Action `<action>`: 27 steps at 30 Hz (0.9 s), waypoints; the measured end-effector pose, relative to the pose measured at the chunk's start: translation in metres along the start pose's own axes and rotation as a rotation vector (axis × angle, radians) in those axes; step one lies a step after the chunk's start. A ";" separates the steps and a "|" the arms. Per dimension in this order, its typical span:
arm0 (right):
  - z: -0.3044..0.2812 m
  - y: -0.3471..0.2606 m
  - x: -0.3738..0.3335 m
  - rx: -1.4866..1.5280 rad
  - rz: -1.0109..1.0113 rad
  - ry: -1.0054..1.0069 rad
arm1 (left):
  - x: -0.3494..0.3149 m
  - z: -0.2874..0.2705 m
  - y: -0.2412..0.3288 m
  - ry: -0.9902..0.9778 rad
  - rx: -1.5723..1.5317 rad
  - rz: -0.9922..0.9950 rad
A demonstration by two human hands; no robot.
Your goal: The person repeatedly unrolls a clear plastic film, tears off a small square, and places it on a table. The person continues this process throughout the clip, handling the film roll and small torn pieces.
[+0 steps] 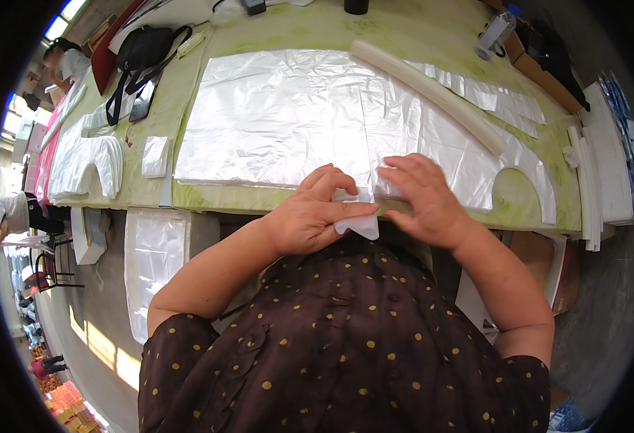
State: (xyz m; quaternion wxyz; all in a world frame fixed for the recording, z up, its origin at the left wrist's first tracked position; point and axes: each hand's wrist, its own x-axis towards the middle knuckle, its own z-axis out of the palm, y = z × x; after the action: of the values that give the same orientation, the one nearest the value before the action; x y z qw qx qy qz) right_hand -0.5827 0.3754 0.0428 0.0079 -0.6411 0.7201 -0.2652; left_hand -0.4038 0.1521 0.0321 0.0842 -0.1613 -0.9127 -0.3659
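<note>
A flat stack of shiny, translucent white plastic bags (274, 119) covers the middle of the table, with curved handle cut-outs at its right end. At the table's near edge, my left hand (313, 213) is closed, its thumb and fingers pinching a piece of thin white plastic (360, 226) whose loose corner hangs down over the edge. Just to its right, my right hand (427, 200) has its fingers apart over the near edge of the stack, its fingertips close to the plastic. A long pale roller or tube (429, 96) lies slantwise across the stack.
On the left are a cut plastic stack (86, 169), a small folded plastic packet (155, 157), a phone (144, 99) and a black bag (147, 49). A water bottle (496, 34) and a cardboard box (541, 72) stand at the far right. Other people are at the left.
</note>
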 end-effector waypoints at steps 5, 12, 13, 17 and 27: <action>0.031 0.002 0.028 0.204 -0.004 -0.022 | 0.015 -0.008 -0.004 0.116 -0.106 -0.038; 0.030 -0.010 0.057 0.574 0.685 -0.012 | 0.023 0.003 -0.021 0.321 0.072 -0.490; 0.029 -0.008 0.062 0.552 0.723 -0.003 | 0.027 0.002 -0.020 0.314 0.032 -0.545; 0.030 -0.003 0.075 0.426 0.786 -0.063 | 0.034 -0.006 -0.013 0.230 0.113 -0.621; 0.032 -0.002 0.082 0.371 0.817 -0.094 | 0.036 0.005 -0.032 0.086 0.489 -0.239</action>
State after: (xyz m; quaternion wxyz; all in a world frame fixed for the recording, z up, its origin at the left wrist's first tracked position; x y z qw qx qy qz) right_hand -0.5838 0.2876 0.0427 0.2596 -0.3033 0.8534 -0.3353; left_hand -0.4493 0.1421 0.0175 0.1157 -0.0114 -0.9821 -0.1485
